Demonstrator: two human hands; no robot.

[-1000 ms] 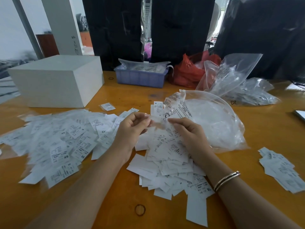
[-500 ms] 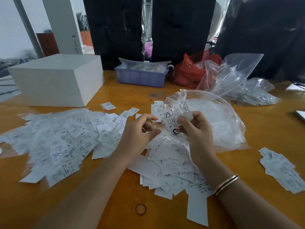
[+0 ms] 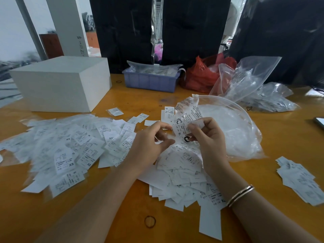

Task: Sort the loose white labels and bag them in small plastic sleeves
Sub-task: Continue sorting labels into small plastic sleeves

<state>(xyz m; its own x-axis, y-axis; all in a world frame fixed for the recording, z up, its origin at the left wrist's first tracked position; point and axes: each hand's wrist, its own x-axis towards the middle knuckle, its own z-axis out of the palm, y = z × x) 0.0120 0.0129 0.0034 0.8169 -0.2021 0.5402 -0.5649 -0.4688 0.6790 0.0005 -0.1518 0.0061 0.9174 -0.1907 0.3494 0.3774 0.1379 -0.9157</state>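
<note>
Table orange-yellow wood. Loose labels white with small black print, size letters XS, S, XL in black. Box plain white. Tray pale lilac-blue. Bag red plastic. Large bag clear, milky contents. Bracelet gold and silver bands. Rubber band dark ring. Backdrop sheeting black.

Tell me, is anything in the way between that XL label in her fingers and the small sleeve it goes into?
Nothing visible blocks it. The right hand pinches the XL label, and the left hand pinches a thin clear sleeve right beside it, above the loose label pile. Whether the sleeve's mouth is open cannot be told.
</note>
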